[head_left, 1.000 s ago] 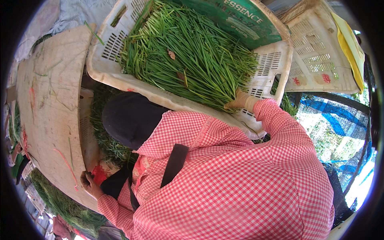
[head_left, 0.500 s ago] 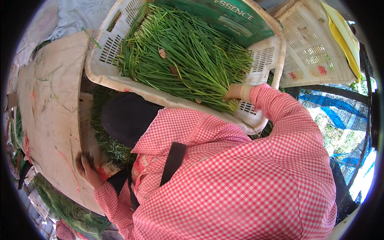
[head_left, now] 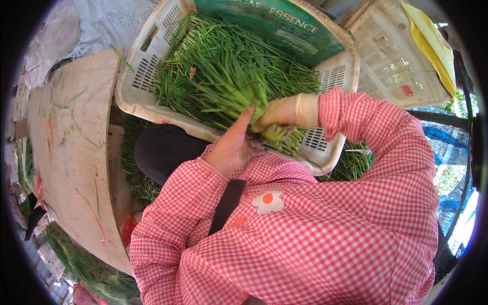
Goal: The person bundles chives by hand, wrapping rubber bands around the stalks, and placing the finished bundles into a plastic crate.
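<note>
Beyond my knee, a white plastic crate (head_left: 129,104) holds a heap of long green chives (head_left: 203,56). My right hand (head_left: 277,113), in a pale yellowish glove, is closed round a bunch of chives (head_left: 239,96) above the near right part of the heap. The bunch's leaves fan out to the far left, and its pale stem ends point toward me; it is smeared by motion. Close by its stems is my left hand (head_left: 236,145), bare, thumb stretched up and palm toward the bunch. Its other fingers are partly hidden below, but no grip shows.
A worn board (head_left: 71,152) lies on the left with red ties (head_left: 91,213) and loose leaves on it. More greens (head_left: 134,173) sit between board and knee. A green printed panel (head_left: 274,30) lines the crate's far side; another white crate (head_left: 386,56) stands far right.
My left hand has left the board's edge and come up beside the bunch. My right hand has moved left, lifting the bunch from the heap.
</note>
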Demonstrator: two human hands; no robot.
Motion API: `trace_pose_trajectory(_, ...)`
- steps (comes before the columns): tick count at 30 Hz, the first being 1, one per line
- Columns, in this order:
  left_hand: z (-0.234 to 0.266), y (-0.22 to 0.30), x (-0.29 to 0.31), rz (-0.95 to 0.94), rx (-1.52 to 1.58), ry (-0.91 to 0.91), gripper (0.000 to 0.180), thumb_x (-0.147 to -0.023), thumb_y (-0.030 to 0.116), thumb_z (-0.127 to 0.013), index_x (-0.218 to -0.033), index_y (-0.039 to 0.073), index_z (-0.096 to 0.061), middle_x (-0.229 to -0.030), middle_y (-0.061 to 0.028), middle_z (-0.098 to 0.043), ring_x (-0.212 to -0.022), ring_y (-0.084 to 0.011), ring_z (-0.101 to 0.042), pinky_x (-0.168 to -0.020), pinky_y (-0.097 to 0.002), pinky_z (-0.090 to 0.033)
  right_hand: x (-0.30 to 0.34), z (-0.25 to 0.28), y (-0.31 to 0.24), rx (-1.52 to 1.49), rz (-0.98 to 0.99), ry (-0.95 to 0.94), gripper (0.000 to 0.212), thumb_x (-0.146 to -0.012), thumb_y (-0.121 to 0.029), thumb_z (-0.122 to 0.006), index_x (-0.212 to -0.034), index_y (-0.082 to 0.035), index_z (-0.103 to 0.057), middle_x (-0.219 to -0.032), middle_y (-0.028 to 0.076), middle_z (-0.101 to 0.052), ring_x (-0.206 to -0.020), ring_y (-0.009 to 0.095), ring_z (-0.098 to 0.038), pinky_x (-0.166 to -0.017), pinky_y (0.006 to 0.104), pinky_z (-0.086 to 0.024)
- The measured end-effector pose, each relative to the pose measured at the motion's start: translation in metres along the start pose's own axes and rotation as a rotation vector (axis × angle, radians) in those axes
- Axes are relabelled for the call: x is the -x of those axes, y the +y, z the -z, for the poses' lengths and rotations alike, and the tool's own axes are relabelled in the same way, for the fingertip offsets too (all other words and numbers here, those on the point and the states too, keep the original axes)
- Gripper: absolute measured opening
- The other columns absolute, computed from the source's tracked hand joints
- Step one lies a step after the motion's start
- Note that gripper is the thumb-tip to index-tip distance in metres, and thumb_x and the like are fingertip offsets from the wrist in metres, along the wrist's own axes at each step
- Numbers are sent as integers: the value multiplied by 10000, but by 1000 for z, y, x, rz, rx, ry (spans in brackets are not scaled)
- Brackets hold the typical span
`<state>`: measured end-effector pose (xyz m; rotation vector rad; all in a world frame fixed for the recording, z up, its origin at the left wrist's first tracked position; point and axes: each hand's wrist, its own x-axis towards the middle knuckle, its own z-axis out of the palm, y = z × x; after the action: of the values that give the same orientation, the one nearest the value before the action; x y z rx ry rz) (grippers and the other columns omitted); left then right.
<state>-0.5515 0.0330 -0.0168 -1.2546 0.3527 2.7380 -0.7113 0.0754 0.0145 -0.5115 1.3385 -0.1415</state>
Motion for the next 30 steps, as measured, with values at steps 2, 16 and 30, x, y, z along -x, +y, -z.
trace_pose_trajectory(2, 1, -1, 0, -75, 143, 30, 577, -820, 404, -630, -1202, 19, -433, -1168, -163, -516, -1035, -302, -529, -866, -501, -446, -5, -22, -9, 357, 128, 77, 354, -809, -359, -608, -802, -6, -638, -698, 49, -629, -566, 125, -560, -550, 271, -456)
trace_pose_trajectory(16, 3, 2, -7, -130, 29, 223, 144, -799, 160, -626, -873, 50, -567, -685, -75, -608, -540, -212, -587, -480, -342, -512, 40, -2, -10, 1145, 52, 367, 929, -732, -431, -644, -1381, 60, -196, -850, 217, -638, -786, 322, -631, -697, 355, -498)
trace_pose_trajectory(30, 31, 21, 29, -180, 202, -27, 319, -808, 143, -615, -1051, -21, -490, -907, -155, -585, -713, -193, -581, -540, -287, -522, -153, 23, 180, 1028, -526, 195, 624, -940, -255, -355, -1414, -16, -26, -1124, 233, -563, -972, 336, -578, -829, 417, -447)
